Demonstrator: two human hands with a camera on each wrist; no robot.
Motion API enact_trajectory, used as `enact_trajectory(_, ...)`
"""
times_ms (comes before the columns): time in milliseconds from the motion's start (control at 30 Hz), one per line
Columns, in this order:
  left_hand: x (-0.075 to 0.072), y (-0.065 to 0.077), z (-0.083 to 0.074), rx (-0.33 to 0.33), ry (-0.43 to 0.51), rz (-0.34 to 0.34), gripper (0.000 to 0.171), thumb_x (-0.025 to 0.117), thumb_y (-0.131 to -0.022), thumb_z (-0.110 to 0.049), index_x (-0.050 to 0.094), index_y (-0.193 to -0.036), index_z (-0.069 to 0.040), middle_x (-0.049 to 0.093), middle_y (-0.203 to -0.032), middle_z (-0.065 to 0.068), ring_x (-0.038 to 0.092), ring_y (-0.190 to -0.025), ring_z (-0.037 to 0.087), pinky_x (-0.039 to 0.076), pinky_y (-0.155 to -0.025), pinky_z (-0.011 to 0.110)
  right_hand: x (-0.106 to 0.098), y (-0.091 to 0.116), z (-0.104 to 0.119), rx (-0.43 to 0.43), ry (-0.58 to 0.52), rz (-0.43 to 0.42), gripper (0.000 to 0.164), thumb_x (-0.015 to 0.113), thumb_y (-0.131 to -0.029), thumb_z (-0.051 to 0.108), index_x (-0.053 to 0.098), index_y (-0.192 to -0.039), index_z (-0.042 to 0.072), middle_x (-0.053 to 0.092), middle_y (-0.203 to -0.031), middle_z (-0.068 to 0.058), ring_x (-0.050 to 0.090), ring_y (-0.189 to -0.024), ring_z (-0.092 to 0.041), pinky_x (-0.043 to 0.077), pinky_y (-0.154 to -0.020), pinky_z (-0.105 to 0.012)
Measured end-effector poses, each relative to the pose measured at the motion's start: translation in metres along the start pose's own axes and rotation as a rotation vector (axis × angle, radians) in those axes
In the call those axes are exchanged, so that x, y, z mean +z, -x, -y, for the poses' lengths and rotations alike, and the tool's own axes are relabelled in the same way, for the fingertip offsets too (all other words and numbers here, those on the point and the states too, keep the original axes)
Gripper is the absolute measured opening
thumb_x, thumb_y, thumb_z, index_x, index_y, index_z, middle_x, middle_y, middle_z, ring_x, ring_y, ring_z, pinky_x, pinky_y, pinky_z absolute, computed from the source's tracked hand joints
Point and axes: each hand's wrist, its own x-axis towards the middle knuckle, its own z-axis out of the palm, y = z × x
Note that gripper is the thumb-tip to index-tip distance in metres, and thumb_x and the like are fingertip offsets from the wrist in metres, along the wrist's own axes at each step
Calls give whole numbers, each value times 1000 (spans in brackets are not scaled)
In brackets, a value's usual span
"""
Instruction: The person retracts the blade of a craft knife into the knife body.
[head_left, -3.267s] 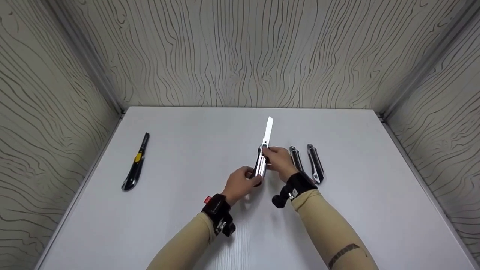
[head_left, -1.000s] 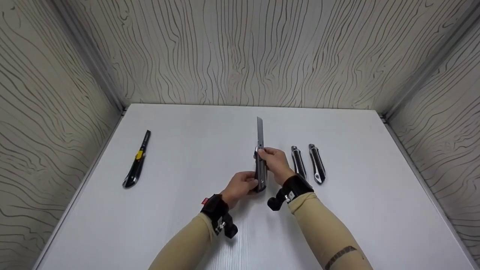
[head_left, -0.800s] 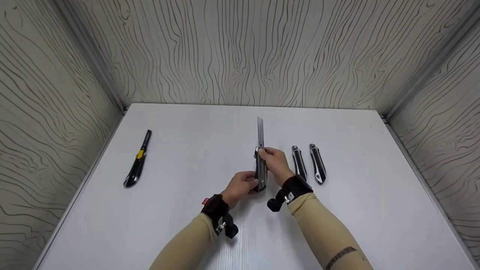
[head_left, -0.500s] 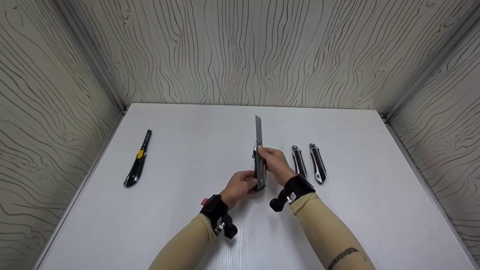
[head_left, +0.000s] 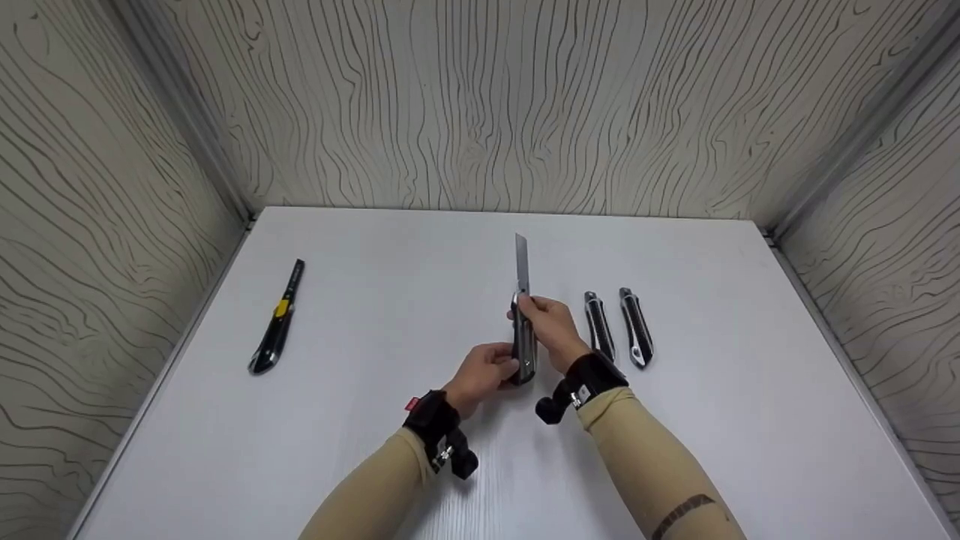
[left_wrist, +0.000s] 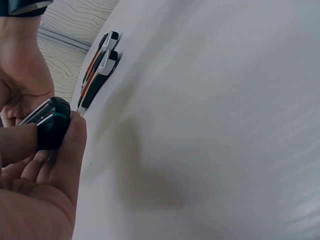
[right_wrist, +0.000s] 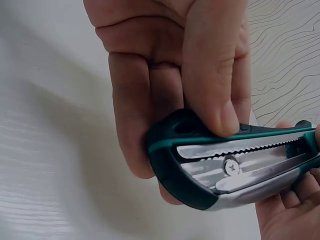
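Observation:
A utility knife (head_left: 525,346) stands between both hands near the table's middle, its long blade (head_left: 522,262) slid out and pointing away from me. My left hand (head_left: 480,373) pinches the butt end between thumb and fingers. Near the blade end, my right hand (head_left: 553,328) grips the body with its thumb on top. In the right wrist view the knife (right_wrist: 250,175) shows a dark body with green trim, a toothed metal channel and a screw. The left wrist view shows only the knife's rounded end (left_wrist: 55,125); the blade is hidden there.
Two more utility knives (head_left: 598,322) (head_left: 636,328) lie side by side just right of my right hand, the nearer one close to its wrist strap. A black knife with a yellow slider (head_left: 274,330) lies far left on the white table (head_left: 390,262). Patterned walls (head_left: 480,105) enclose the table.
Since the oldest frame, the knife has turned and its blade swung leftward, losing its bright glare. Over the last second it has only wobbled slightly; both hands keep their grip.

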Motion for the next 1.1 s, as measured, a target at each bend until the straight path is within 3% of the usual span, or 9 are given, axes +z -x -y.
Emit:
enact_trajectory(400,-1,-1,3,13,-4,-9,32,49,-97,-1,57,-126,8,70,-111,18,63,-85,10,56,-76,26,3,-1,0,-5,-15,1,37,49,-102,30,60,-127,4,68,-120,-13,58,-114,-23,43,-99,-34)
enact_trajectory(1100,-1,0,4,9,-9,-21,31,50,-96,-1,58,-125,8,69,-112,19,63,-86,11,56,-77,27,6,1,-1,2,-1,6,34,49,-102,26,60,-126,5,67,-123,-13,56,-117,-25,40,-102,-37)
